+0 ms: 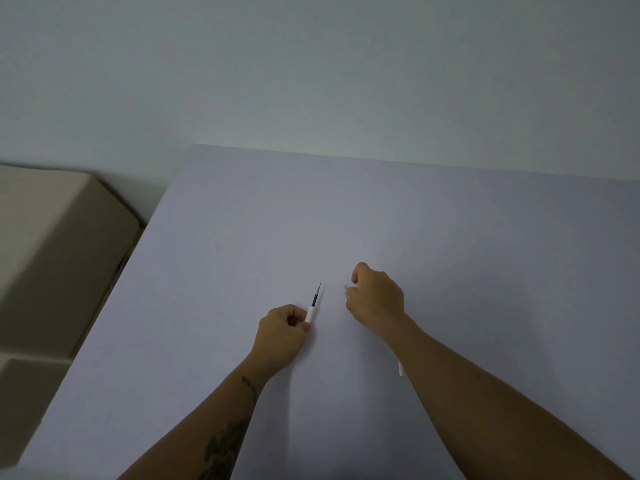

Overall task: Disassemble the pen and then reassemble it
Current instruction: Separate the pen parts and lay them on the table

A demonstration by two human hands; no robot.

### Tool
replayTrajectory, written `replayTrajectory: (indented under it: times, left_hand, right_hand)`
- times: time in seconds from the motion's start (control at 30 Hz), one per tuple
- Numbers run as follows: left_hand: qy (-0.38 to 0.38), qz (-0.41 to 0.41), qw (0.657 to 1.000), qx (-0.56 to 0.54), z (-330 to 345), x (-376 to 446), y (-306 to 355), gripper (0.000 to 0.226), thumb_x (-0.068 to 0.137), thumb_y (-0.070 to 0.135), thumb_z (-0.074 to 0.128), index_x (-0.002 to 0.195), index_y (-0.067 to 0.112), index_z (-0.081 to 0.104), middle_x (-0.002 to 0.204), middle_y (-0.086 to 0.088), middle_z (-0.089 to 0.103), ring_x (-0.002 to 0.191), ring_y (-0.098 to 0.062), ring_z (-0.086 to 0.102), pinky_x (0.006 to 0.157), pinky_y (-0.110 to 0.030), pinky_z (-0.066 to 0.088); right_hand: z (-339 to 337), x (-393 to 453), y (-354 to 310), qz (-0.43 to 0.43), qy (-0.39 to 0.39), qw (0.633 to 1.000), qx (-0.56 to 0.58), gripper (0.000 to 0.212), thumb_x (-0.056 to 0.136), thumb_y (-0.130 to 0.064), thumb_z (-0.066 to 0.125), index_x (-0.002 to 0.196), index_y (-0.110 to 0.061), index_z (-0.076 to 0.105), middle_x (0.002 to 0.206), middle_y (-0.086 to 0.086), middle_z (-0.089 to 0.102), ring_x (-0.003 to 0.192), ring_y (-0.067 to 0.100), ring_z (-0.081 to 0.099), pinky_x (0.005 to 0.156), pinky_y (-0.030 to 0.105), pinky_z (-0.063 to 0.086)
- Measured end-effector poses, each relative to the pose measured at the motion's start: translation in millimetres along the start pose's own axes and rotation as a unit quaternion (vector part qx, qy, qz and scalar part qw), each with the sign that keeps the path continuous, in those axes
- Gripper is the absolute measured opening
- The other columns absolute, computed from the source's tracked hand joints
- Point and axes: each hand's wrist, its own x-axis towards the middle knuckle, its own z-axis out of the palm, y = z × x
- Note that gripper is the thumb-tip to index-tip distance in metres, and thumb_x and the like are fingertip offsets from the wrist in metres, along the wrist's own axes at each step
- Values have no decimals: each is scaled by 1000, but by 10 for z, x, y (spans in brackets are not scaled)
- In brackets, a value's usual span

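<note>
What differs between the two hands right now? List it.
1. The left hand grips a white pen barrel with the dark refill and its tip sticking out; the right hand pinches only a small clear piece, too small to name.
2. The left hand sits nearer the person; the right hand is farther out on the table.
3. The left forearm bears a tattoo; the right shows none.

Both are closed, knuckles up.

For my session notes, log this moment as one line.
left hand: holds pen barrel, refill exposed | right hand: closed on small clear piece | white part on table
</note>
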Motion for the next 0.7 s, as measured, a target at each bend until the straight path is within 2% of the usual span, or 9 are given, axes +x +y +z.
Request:
replayTrajectory:
  times: [0.2, 0.33, 0.4, 0.47, 0.5, 0.6, 0.7]
  left_hand:
    - [-11, 21, 1000, -17, 62, -91, 59, 8, 83, 13, 62, 77, 16, 66, 70, 4, 61, 63, -14, 52, 61, -26, 48]
    - [-21, 43, 999, -19, 108, -185, 106, 11, 81, 12, 65, 72, 18, 65, 68, 4, 61, 63, -15, 54, 65, -32, 52]
    - [-25, 52, 998, -17, 123, -227, 123, 9, 81, 12, 67, 74, 18, 68, 69, 2, 63, 62, -15, 55, 65, -33, 52]
    - [-29, 59, 998, -19, 126, -259, 139, 9, 80, 11, 69, 76, 19, 69, 69, 1, 64, 60, -14, 54, 63, -31, 50]
    - [-32, 63, 997, -19, 124, -275, 148, 9, 80, 11, 70, 76, 20, 69, 69, 2, 64, 59, -14, 54, 61, -30, 49]
    - [-43, 80, 996, -21, 111, -323, 184, 11, 80, 10, 73, 76, 20, 69, 69, 1, 64, 59, -13, 54, 59, -26, 48]
    - [-43, 97, 994, -21, 87, -370, 230, 14, 79, 9, 74, 74, 20, 68, 66, 3, 61, 57, -12, 52, 56, -24, 45]
  right_hand:
    - [-123, -230, 97, 69, -33, 986, 146, 24, 84, -13, 55, 99, -20, 71, 98, 3, 70, 90, 24, 66, 77, 30, 53]
    - [-91, -463, 12, 118, -59, 938, 321, 14, 82, -16, 67, 90, -21, 77, 90, 1, 76, 84, 16, 68, 81, 30, 55]
    - [-80, -570, -32, 145, -83, 906, 389, 12, 82, -14, 66, 87, -20, 76, 83, 0, 74, 72, 13, 64, 69, 27, 56]
    - [-81, -651, -64, 171, -87, 880, 434, 12, 84, -13, 64, 85, -19, 74, 78, 0, 71, 62, 11, 58, 52, 20, 47]
    - [-85, -684, -77, 181, -83, 870, 451, 11, 86, -12, 64, 85, -19, 73, 77, 0, 71, 60, 11, 57, 49, 18, 43]
    - [-114, -758, -109, 196, -72, 851, 483, 9, 87, -13, 65, 81, -17, 71, 75, 0, 69, 59, 11, 56, 47, 17, 41]
    - [-149, -798, -152, 195, -64, 852, 482, 11, 86, -15, 67, 77, -17, 71, 75, -1, 69, 60, 10, 57, 49, 18, 42]
